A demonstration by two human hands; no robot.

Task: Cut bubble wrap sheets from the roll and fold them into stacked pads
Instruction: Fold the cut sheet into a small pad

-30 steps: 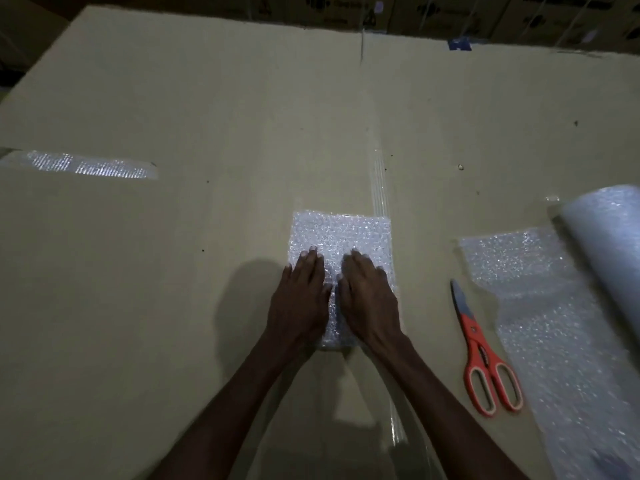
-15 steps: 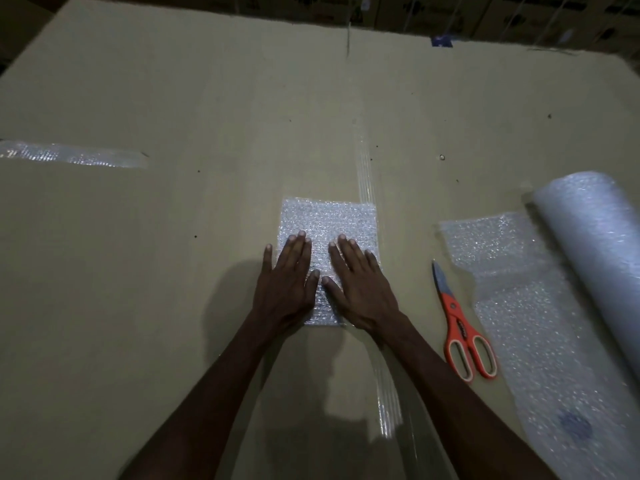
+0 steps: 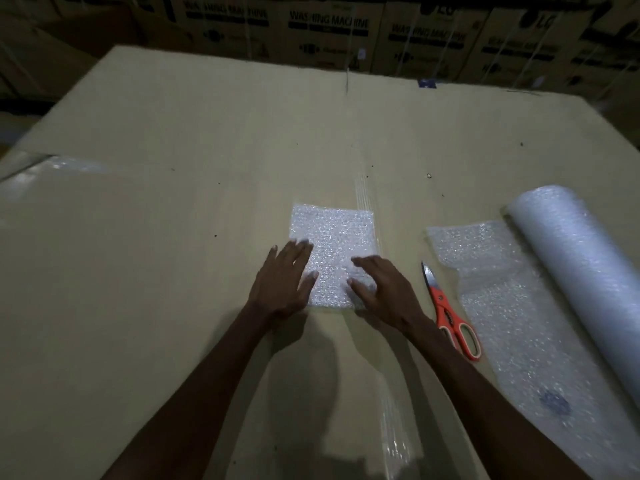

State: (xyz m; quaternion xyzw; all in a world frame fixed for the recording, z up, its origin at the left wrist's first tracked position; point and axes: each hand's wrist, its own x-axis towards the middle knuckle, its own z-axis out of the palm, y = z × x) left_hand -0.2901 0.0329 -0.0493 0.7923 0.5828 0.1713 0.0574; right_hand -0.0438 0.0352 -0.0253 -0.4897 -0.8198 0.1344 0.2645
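A folded bubble wrap pad (image 3: 334, 237) lies flat on the cardboard work surface (image 3: 173, 237), near the middle. My left hand (image 3: 282, 282) rests at the pad's near left edge, fingers spread and partly on it. At the near right edge, my right hand (image 3: 379, 289) hovers with fingers apart, slightly raised and blurred. Neither hand grips anything. The bubble wrap roll (image 3: 581, 278) lies at the right with a loose unrolled sheet (image 3: 512, 323) spread beside it.
Orange-handled scissors (image 3: 450, 313) lie shut between my right forearm and the unrolled sheet, blades pointing away. Clear tape strips run along the cardboard seams. Stacked washing machine cartons (image 3: 329, 32) line the far edge.
Both hands slid apart from the pad's middle to its left and right near edges, and the right hand lifted a little. The camera view tilted up, showing the cartons behind.
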